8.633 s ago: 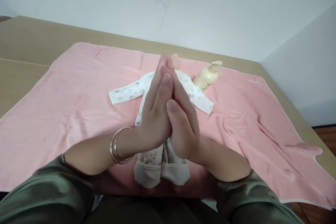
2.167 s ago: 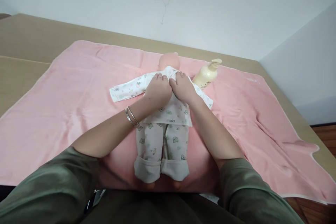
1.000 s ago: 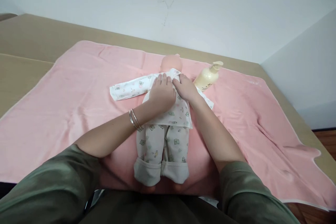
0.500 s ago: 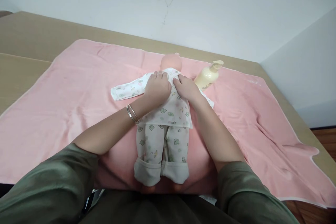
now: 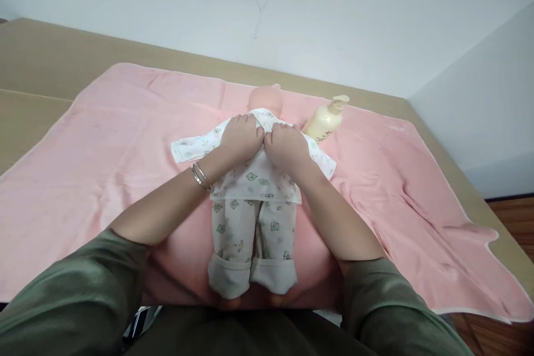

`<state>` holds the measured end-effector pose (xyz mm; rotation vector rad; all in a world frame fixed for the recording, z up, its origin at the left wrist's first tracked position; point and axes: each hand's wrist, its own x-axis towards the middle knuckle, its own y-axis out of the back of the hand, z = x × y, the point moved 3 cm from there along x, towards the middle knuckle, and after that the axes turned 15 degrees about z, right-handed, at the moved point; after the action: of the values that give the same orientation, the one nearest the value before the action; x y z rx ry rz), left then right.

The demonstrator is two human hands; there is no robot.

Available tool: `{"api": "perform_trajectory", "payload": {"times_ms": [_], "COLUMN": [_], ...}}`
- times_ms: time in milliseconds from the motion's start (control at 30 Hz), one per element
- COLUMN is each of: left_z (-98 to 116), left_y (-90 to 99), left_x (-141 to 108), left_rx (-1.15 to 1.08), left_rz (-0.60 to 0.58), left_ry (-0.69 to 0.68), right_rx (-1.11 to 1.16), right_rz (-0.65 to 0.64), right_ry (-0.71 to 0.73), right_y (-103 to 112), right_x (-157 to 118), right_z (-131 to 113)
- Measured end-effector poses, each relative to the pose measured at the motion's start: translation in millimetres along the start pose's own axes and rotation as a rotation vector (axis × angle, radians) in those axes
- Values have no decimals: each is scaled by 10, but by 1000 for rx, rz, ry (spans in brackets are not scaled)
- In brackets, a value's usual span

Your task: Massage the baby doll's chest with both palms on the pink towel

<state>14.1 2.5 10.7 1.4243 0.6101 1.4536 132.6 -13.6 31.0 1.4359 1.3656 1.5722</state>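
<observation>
A baby doll (image 5: 266, 100) lies face-hidden on a pink blanket, its head toward the wall and its feet toward me. It wears a white printed shirt (image 5: 255, 181) and matching trousers (image 5: 236, 228) with the cuffs turned up. My left hand (image 5: 242, 138), with two bangles at the wrist, grips the shirt's front on the upper chest, fingers curled. Close beside it, my right hand (image 5: 287, 147) is closed on the same shirt just right of the middle. The thumbs nearly meet; the cloth pinched between the fingers is mostly hidden.
A cream pump bottle (image 5: 326, 120) leans on the blanket right of the doll's head. The pink blanket (image 5: 125, 133) covers much of the wooden table (image 5: 50, 61). A white wall (image 5: 354, 22) rises behind the table's far edge.
My right hand has shifted left and closed in toward my left hand on the shirt, its fingers more curled. The right sleeve shows more. The whole view has moved slightly.
</observation>
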Motion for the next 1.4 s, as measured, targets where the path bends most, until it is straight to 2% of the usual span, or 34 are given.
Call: {"api": "perform_trajectory", "payload": {"times_ms": [100,200,467,700,900,1033,1200,1300,1400], "left_z": [126,161,-109,-94,-97,-35,122,103,-48], "left_y": [52,78,-36,-49,-36,1,152,181,120], "left_x": [-129,-165,69,24,24,-1,-84,-66,28], "left_rx": [64,82,-75,-85,-61,-23,37,5,-88], "left_rz": [65,82,-44,10,11,11,5,-30,-73], "left_ry": [-77,-76,114,155,193,161,77,71,114], "right_rx": [97,148,-29,84,52,118,202,125,5], "right_rz": [4,11,20,28,26,28,-28,-16,-7], "right_ry": [-35,-65,1,-56,-80,-70,-76,-93,-65], "right_y": [-126,-197,0,-194,-197,-232,-286,-209,-88], "right_x": [132,202,-9,162,141,174,238,192,69], "right_z": [120,196,-20,170,141,242,399,306,106]}}
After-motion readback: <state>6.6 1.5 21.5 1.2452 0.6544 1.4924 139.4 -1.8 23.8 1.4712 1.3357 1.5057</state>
